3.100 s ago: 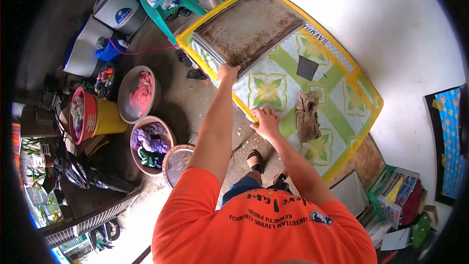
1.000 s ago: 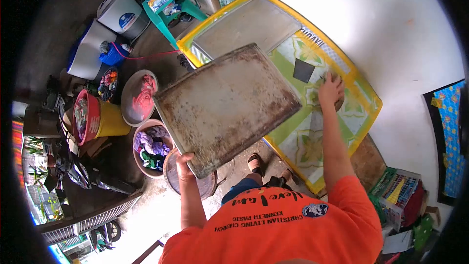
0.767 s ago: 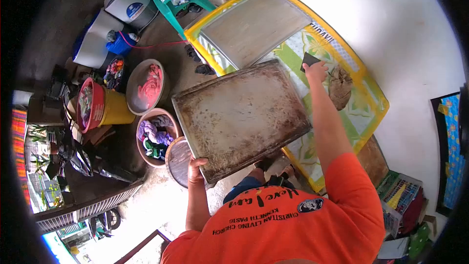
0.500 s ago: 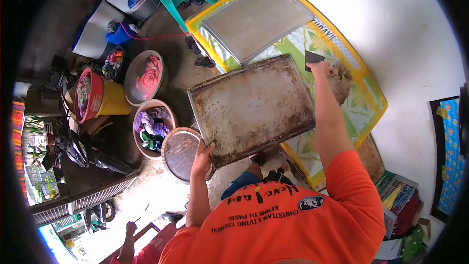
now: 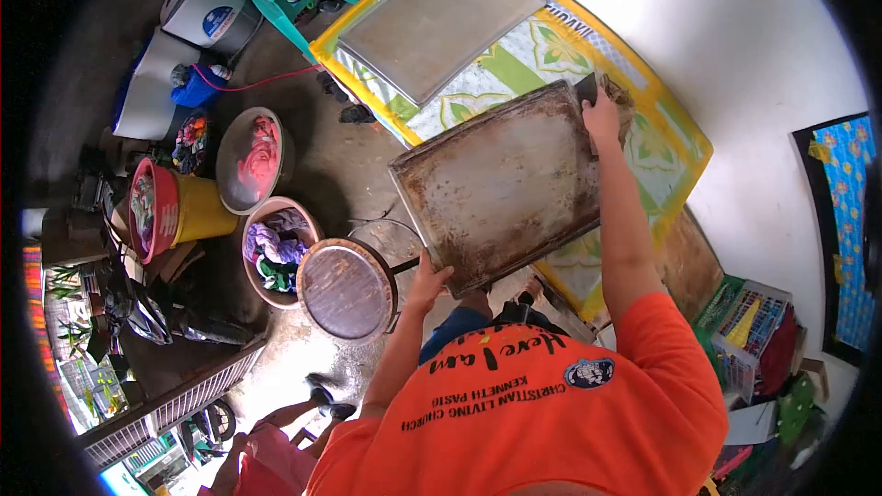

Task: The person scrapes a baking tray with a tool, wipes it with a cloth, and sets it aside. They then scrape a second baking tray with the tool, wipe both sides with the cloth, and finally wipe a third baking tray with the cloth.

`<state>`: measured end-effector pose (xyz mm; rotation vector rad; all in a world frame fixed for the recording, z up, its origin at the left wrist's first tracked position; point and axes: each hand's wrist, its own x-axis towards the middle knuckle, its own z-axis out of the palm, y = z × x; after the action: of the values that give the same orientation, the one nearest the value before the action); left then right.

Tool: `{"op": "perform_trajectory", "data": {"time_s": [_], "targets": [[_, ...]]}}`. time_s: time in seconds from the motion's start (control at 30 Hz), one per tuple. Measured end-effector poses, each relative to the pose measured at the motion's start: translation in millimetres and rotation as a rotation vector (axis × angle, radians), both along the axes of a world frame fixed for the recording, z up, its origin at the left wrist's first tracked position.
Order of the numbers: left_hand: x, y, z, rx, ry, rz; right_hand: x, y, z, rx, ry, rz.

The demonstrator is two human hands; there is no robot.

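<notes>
The left arm reaches forward and down, and the left hand clamps the near corner of a rusty tray, thumb on the top face and fingers under the rim. From that grip the tray slants up and away to the right, off the ground, with its far half over the table. The right arm is stretched almost straight, and the right hand lies palm down on the tray's far right corner. Whether those fingers pinch the rim cannot be told. A dark square and a brown rag touch the fingertips of that hand. Beyond and left of the right hand, a second tray lies flat on the table.

Far left of the left-hand grip, a red bucket holds mixed laundry and leans on a yellow bucket. Nearer to the grip, a pale basin holds pink cloth. Below it, a brown basin is filled with purple, green and white clothes. Just left of the grip, a round pan shows its brown bottom.
</notes>
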<state>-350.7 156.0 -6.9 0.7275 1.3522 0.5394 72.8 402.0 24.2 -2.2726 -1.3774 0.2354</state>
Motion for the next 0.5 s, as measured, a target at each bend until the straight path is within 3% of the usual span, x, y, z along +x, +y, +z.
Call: {"op": "perform_trajectory", "data": {"time_s": [0.13, 0.2, 0.23, 0.27, 0.33, 0.43, 0.47, 0.5], "targets": [[17.0, 4.3, 6.2, -0.022, -0.017, 0.003, -61.3, -20.1, -7.2, -0.041, -0.250, 0.229], [13.2, 3.0, -14.1, -0.010, -0.052, 0.013, -135.5, -42.5, -9.9, -0.153, -0.182, 0.392], [12.3, 0.9, -21.3, -0.005, -0.071, 0.020, -175.6, -59.2, -14.8, -0.057, -0.070, 0.444], [13.5, 0.7, -17.1, -0.014, -0.060, 0.015, -216.6, -74.8, -7.9, -0.188, -0.090, 0.550], [15.3, 5.6, -2.7, -0.026, -0.035, 0.002, -265.9, -110.0, 15.6, -0.118, 0.132, 0.687], [8.6, 4.6, -10.9, -0.109, -0.018, 0.010, -216.4, -87.4, -32.1, -0.112, 0.243, 0.510], [8.6, 3.9, -6.4, -0.083, -0.013, 0.005, -180.4, -78.7, -0.3, -0.122, 0.275, 0.247], [11.0, 5.0, 1.9, -0.057, -0.010, -0.002, -136.3, -66.8, 10.9, -0.164, 0.343, 0.169]]}}
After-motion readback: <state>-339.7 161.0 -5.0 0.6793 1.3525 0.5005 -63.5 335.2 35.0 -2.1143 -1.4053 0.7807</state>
